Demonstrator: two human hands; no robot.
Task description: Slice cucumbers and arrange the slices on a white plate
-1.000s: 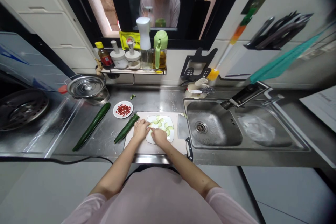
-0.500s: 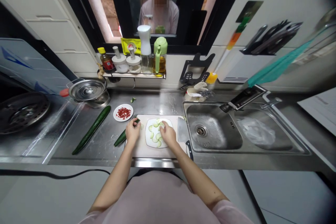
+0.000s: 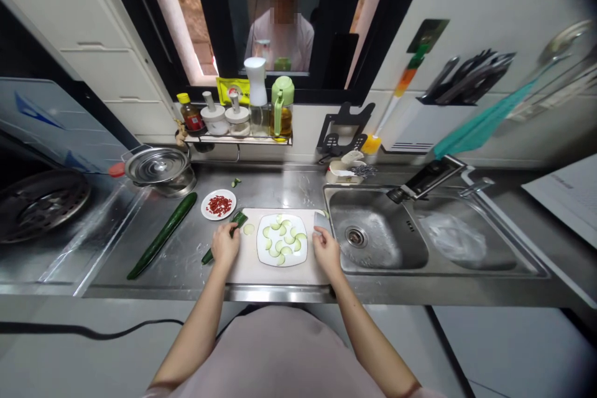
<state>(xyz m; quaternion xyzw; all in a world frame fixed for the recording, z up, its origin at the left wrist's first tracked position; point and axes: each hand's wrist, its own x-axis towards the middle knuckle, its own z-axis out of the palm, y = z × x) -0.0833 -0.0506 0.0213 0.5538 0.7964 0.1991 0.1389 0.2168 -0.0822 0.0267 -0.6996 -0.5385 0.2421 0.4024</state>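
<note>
A white plate (image 3: 298,254) with several pale cucumber slices (image 3: 283,240) lies on a white cutting board (image 3: 249,267) at the counter's front edge. My left hand (image 3: 224,245) is closed on a cut cucumber half (image 3: 237,221) at the board's left edge. One loose slice (image 3: 249,229) lies on the board beside it. My right hand (image 3: 326,252) rests on the handle of a cleaver (image 3: 321,220) at the board's right edge, fingers curled round it.
A whole cucumber (image 3: 164,234) and a small dish of red chilli pieces (image 3: 219,204) lie left of the board. A lidded pot (image 3: 157,167) stands further left. The sink (image 3: 373,236) is right of the board. A condiment shelf (image 3: 237,118) runs along the back wall.
Both hands left the plate. My left hand moved left onto the cucumber half, my right hand moved right onto the cleaver's handle. The slices now lie spread on the plate.
</note>
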